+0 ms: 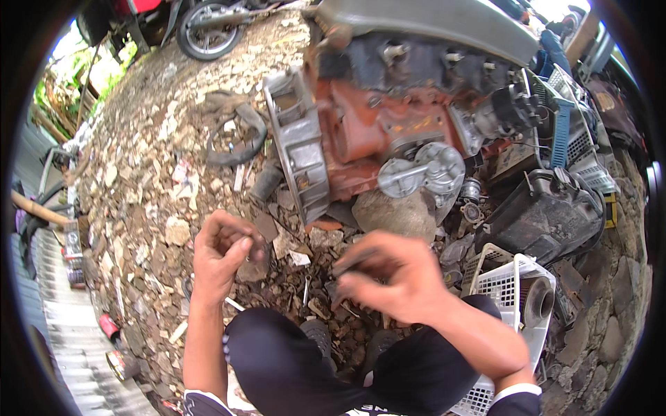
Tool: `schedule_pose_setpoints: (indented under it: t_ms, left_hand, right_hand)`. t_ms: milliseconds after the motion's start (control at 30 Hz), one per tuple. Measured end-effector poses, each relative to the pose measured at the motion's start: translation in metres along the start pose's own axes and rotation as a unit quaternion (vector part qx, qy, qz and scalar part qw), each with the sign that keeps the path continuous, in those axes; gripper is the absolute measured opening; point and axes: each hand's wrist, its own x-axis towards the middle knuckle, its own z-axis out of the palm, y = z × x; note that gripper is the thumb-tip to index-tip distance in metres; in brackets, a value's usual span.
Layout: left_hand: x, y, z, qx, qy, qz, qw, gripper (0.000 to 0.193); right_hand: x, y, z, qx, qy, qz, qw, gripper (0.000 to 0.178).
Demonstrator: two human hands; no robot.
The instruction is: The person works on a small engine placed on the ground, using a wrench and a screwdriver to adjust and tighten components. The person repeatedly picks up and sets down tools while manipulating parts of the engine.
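My left hand [223, 251] is raised over the rubble, its fingers curled in toward the thumb. Dark grime covers the fingertips; whatever lies between them, if anything, I cannot make out. To the right, my right hand [397, 276] hovers above my knees with thumb and forefinger bent toward each other. Its fingertips are blackened too, and any small thing in them is hidden. The hands are apart. Beyond them stands a rust-red engine block [361, 128] with a grey metal bell housing [295, 149] and a round metal cover [424, 170]. A wrench [306, 290] lies on the ground between the hands.
A large stone [395, 213] sits beneath the engine. On the right are a black plastic housing [541, 215] and a white crate [512, 291] with a round filter [536, 302]. A black rubber loop [239, 139] lies on broken stones; a motorcycle wheel [208, 33] stands behind.
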Motion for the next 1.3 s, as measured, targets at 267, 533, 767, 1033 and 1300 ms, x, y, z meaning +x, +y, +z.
schedule_pose_setpoints:
  t_ms: [267,533,767,1033,1300]
  left_hand:
    - [0.102,0.076,0.157,0.205,-0.149,0.108,0.961,0.014]
    - [0.117,0.027,0.199,0.352,-0.104,0.238,0.899,0.019]
    - [0.121,0.013,0.208,0.468,-0.141,0.280,0.826,0.063]
    - [0.120,0.015,0.230,0.509,-0.136,0.302,0.794,0.048]
    - [0.133,0.020,0.244,0.537,-0.180,0.215,0.796,0.042]
  right_hand:
    - [-0.004,-0.025,-0.118,-0.099,0.395,-0.108,0.907,0.014]
    - [0.005,-0.003,-0.154,-0.200,0.377,-0.033,0.904,0.021]
    - [-0.001,0.004,-0.155,-0.293,0.342,-0.059,0.891,0.020]
    - [0.009,0.008,-0.156,-0.326,0.323,-0.103,0.883,0.023]
    - [0.015,0.019,-0.160,-0.240,0.341,-0.072,0.906,0.019]
